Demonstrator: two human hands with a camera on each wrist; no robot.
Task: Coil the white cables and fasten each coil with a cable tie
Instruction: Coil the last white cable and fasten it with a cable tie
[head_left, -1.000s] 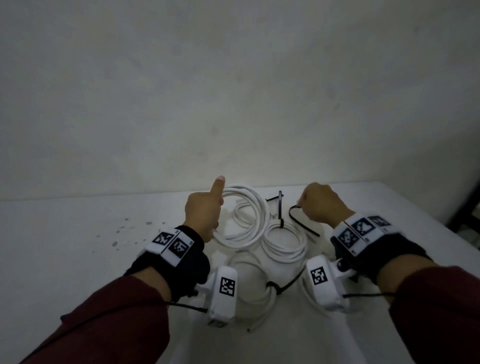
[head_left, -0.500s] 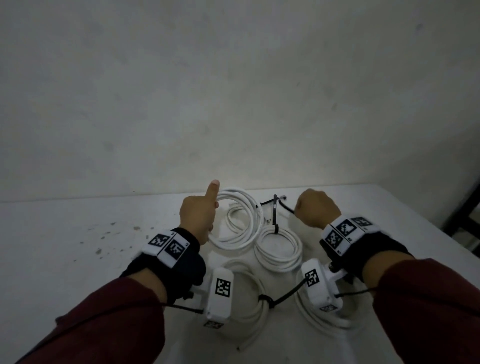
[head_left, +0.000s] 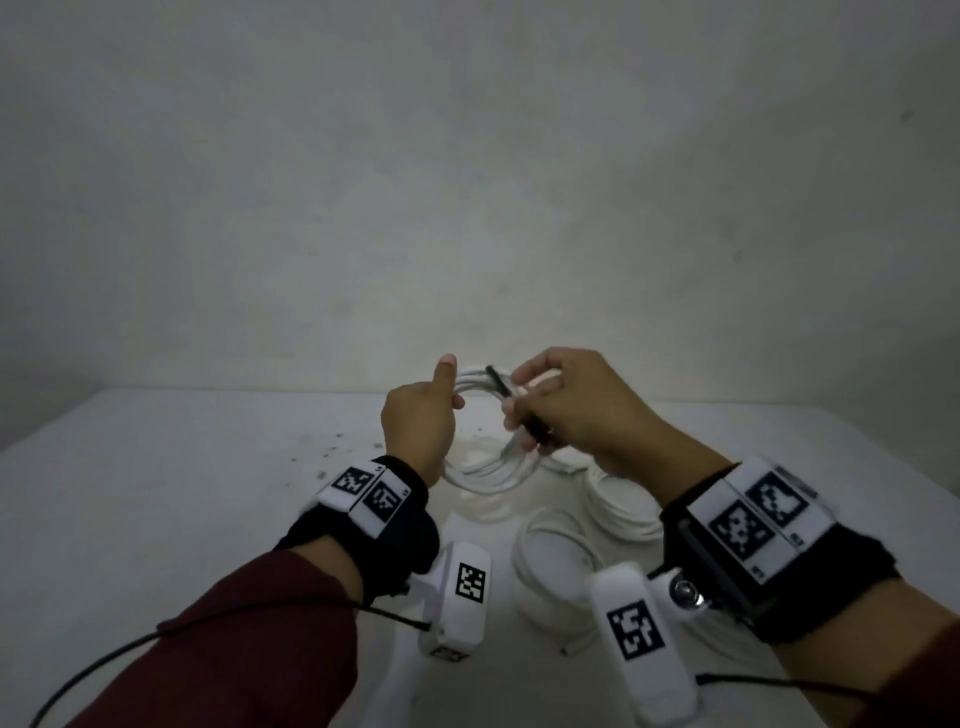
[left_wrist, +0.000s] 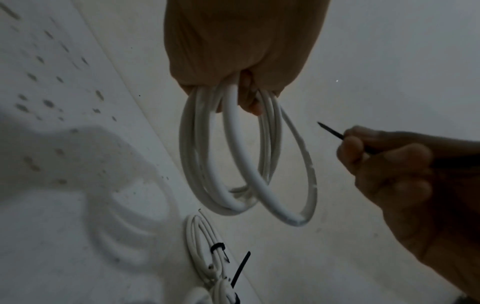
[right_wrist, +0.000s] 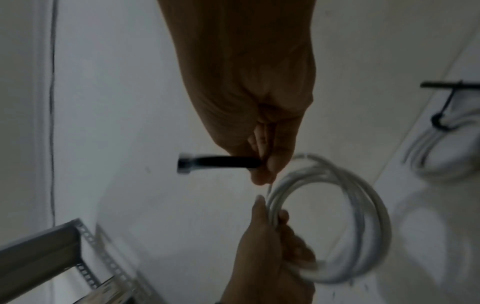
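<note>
My left hand (head_left: 423, 415) grips a loose white cable coil (head_left: 485, 473) at its top and holds it upright above the table, thumb raised. In the left wrist view the coil (left_wrist: 246, 164) hangs from the curled fingers (left_wrist: 250, 102) in several loops. My right hand (head_left: 566, 410) pinches a black cable tie (head_left: 519, 405) just right of the coil. The tie's pointed tip (left_wrist: 330, 130) aims at the loops with a small gap left. Its head end (right_wrist: 187, 163) sticks out away from the coil (right_wrist: 337, 216).
Tied white coils lie on the white table (head_left: 156, 519) under my hands: one (head_left: 550, 561) near the middle, another (head_left: 618, 512) to the right, each with a black tie (left_wrist: 218, 246). Dark specks (head_left: 332, 457) mark the table's left. A slotted metal frame (right_wrist: 52, 246) stands beyond the edge.
Both hands have risen off the table and come together. The left hand lifted the loose coil upright; the right hand brought a black tie up beside it.
</note>
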